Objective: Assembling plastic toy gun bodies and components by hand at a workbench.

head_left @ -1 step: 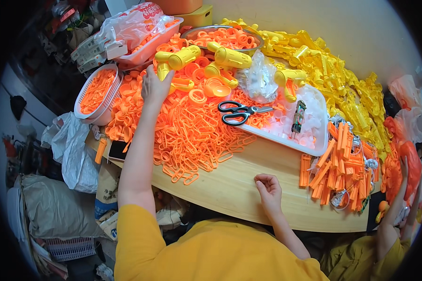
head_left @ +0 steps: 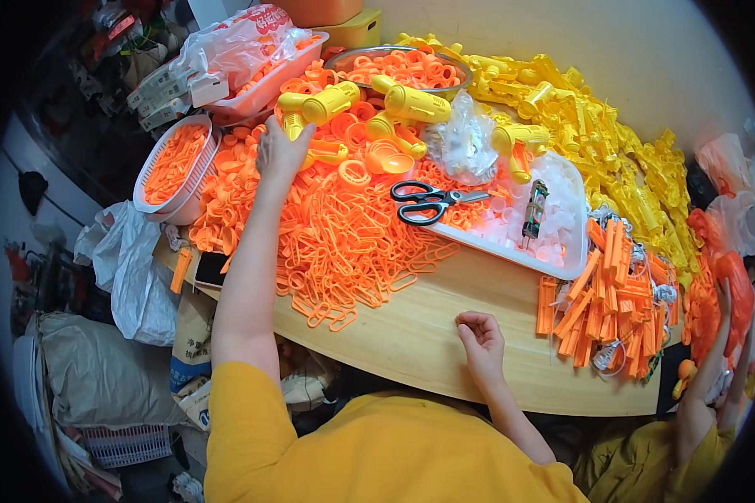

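Note:
My left hand [head_left: 282,151] reaches to the far side of the table, its fingers closed around the downward handle of a yellow plastic gun-shaped part [head_left: 323,104] with a round barrel. Orange rings and loops lie under and around it in a heap [head_left: 335,226]. Close by to the right is a second yellow gun-shaped part [head_left: 415,103]. My right hand [head_left: 483,339] rests at the near table edge, loosely curled, and nothing shows in its fingers. Beyond it, black-handled scissors [head_left: 432,202] lie partly over the rim of a white tray [head_left: 572,267].
Yellow parts [head_left: 646,184] are piled at the back right. Bundled orange strips [head_left: 600,302] lie at the right. A white basket [head_left: 189,189], a pink bin [head_left: 264,88] and a metal bowl [head_left: 466,75] hold orange pieces. At far right, another person's arm [head_left: 700,394] touches a red bag.
My left hand and the yellow gun-shaped part have shifted only very slightly. My right hand stays in place.

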A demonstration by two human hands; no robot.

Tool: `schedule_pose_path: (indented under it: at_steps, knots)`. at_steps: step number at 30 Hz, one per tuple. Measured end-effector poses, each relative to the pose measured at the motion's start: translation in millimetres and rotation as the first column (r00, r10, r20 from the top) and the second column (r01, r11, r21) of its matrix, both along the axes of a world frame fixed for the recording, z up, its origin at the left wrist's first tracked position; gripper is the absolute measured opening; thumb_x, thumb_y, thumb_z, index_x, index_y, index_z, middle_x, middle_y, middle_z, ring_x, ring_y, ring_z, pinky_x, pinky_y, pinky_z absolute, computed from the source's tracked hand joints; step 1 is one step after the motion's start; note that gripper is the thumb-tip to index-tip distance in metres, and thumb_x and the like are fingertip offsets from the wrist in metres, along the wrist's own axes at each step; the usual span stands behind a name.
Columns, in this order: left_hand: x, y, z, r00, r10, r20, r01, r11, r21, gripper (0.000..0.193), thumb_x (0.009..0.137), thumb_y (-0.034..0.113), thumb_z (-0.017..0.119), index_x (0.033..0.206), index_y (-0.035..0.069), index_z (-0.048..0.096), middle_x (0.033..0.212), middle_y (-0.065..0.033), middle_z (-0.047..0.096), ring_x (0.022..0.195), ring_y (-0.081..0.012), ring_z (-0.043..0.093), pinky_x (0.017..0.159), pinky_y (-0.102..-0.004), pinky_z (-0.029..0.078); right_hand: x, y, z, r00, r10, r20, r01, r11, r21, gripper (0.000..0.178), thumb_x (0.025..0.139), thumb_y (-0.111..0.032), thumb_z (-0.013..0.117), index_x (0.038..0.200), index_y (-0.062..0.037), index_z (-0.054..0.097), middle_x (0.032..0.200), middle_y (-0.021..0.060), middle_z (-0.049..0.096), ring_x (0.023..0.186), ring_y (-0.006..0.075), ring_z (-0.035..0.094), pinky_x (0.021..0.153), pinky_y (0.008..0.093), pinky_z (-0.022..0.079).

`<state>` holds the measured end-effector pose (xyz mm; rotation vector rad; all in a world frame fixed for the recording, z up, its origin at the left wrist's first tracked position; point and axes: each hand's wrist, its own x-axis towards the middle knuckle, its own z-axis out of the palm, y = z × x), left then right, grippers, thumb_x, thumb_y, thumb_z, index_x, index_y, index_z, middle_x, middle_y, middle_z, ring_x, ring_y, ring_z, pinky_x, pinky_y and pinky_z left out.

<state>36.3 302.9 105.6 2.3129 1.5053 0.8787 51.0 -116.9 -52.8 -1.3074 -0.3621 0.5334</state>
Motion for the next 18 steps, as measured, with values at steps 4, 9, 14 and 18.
schedule_pose_path:
  at_steps: [4,9,14,18]
  knots:
    - [20,17,-7,0.975,0.063,-0.215,-0.062,0.998,0.011,0.086,0.068,0.05,0.074,0.132,0.005,0.039,0.123,-0.0224,0.053,0.114,-0.0354,0.052,0.092,-0.0433,0.043,-2,0,-1,0.999,-0.011,0.045,0.011,1.0,-0.014,0.017,0.087,0.002,0.057,0.104,-0.0003,0.054,0.102,0.0056,0.06,0.096,0.0114,0.057,0.087,0.024,0.045]
    - [15,48,-31,0.995,-0.002,0.102,0.018,0.988,-0.153,0.074,0.071,0.047,0.069,0.131,0.011,0.044,0.12,-0.0184,0.058,0.112,-0.0326,0.055,0.093,-0.0422,0.042,0,0,-2,0.999,0.004,0.035,-0.004,1.0,-0.008,0.017,0.087,0.002,0.058,0.103,-0.0006,0.055,0.102,0.0056,0.06,0.096,0.0112,0.057,0.086,0.024,0.046]
    - [-11,46,-16,0.987,0.013,0.158,0.001,0.996,-0.088,0.068,0.071,0.049,0.068,0.128,0.019,0.046,0.119,-0.0099,0.06,0.11,-0.032,0.056,0.087,-0.0508,0.039,3,1,3,1.0,0.022,0.008,-0.022,1.0,-0.019,0.015,0.087,0.0,0.058,0.102,-0.0008,0.055,0.1,0.0049,0.06,0.095,0.0108,0.057,0.085,0.0238,0.045]
    - [-37,9,-3,0.99,0.009,0.14,-0.019,0.997,0.07,0.07,0.072,0.043,0.071,0.129,0.01,0.047,0.113,-0.0153,0.061,0.104,-0.0308,0.059,0.086,-0.042,0.044,6,7,9,0.999,0.035,-0.01,-0.036,0.998,-0.056,0.015,0.087,-0.001,0.059,0.102,-0.0014,0.056,0.099,0.005,0.061,0.095,0.0107,0.057,0.085,0.0238,0.046]
